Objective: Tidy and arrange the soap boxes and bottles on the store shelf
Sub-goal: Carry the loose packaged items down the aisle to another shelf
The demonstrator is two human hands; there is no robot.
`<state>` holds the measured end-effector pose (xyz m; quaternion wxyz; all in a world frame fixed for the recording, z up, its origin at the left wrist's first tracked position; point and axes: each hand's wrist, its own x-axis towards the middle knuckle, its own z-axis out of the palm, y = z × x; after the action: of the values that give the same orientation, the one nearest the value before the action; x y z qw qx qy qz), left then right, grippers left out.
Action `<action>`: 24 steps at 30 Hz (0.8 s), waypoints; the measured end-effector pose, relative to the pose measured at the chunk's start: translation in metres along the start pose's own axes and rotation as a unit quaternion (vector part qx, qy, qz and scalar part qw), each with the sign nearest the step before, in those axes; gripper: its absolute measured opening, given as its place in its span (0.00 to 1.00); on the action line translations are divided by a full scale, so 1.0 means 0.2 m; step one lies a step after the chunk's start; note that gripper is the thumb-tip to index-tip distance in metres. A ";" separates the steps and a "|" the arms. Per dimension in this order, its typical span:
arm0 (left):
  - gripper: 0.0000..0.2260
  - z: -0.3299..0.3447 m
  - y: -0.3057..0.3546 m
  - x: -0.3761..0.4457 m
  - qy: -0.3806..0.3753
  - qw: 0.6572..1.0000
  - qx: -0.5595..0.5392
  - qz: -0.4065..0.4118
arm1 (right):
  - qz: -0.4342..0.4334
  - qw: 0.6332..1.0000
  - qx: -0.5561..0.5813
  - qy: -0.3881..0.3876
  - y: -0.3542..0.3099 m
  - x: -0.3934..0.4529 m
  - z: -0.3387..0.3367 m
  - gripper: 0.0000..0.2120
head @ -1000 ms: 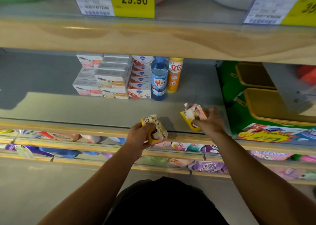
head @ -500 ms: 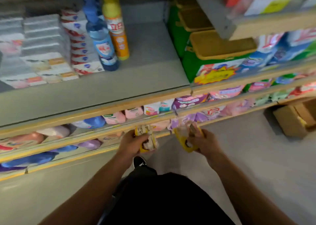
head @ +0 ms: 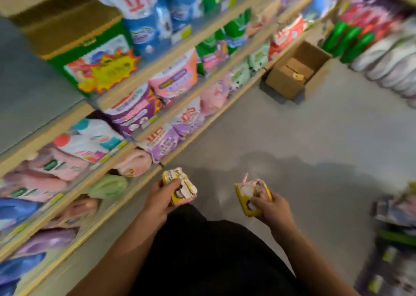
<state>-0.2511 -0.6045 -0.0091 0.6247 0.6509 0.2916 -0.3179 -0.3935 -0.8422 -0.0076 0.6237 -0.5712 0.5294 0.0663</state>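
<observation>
Two torn yellow soap boxes are being held above the grey floor (head: pixel 292 127): the left hand (head: pixel 161 200) is gripping one crumpled box (head: pixel 180 188), the right hand (head: pixel 270 208) is curling its fingers round the other box (head: pixel 248 200). An open cardboard carton (head: pixel 295 70), contents unclear, is sitting beside the shelves (head: pixel 144 138) holding blurred detergent pouches (head: pixel 173 79).

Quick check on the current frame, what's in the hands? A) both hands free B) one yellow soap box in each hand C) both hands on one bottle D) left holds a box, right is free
B: the left hand grips a torn yellow soap box, and the right hand grips a second yellow box, both held over the floor beside the shelves.
</observation>
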 end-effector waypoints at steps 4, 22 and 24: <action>0.08 0.43 0.06 0.01 -0.041 0.996 0.079 0.007 | 0.039 0.993 0.104 0.032 0.00 0.14 -0.36 0.13; 0.08 2.93 0.57 0.51 -0.286 0.861 0.420 0.026 | 0.146 0.940 0.190 0.243 -0.56 0.97 -1.65 0.10; 0.08 3.20 0.64 0.53 -0.309 0.837 0.449 0.048 | 0.147 0.928 0.224 0.259 -0.63 1.08 -1.76 0.09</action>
<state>-0.1167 -1.2517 -0.0213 0.3360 0.7409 -0.1233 -0.5684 -0.4201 -1.2736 -0.0106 0.5598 -0.3297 0.7517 -0.1138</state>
